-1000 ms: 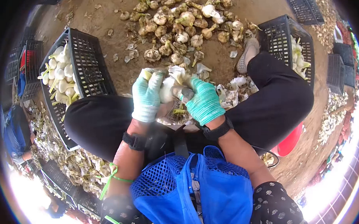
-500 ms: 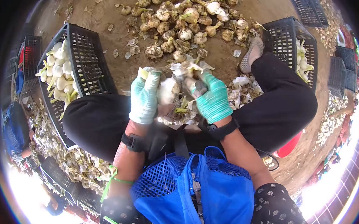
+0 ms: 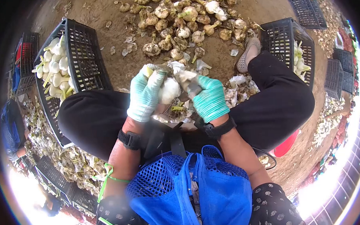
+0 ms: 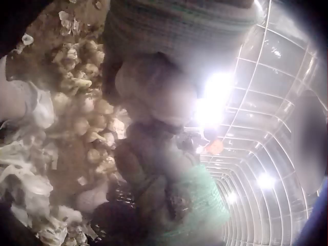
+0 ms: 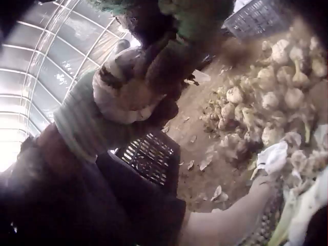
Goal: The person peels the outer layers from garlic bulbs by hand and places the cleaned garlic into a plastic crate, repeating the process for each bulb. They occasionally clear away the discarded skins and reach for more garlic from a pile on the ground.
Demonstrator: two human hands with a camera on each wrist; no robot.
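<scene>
At frame centre, the left grip [image 3: 144,96] curls round a white garlic bulb [image 3: 169,90]; the right grip [image 3: 210,101] pinches what seems its husk [image 3: 187,78].

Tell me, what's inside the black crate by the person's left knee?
White garlic bulbs with green stalks lie heaped along one side of the black crate; the rest shows bare mesh. The left leg covers its near corner, hiding that part.

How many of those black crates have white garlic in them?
2: the left crate beside the person's left knee, and the right crate beyond the right foot. More may be hidden at the picture's edges.
</scene>
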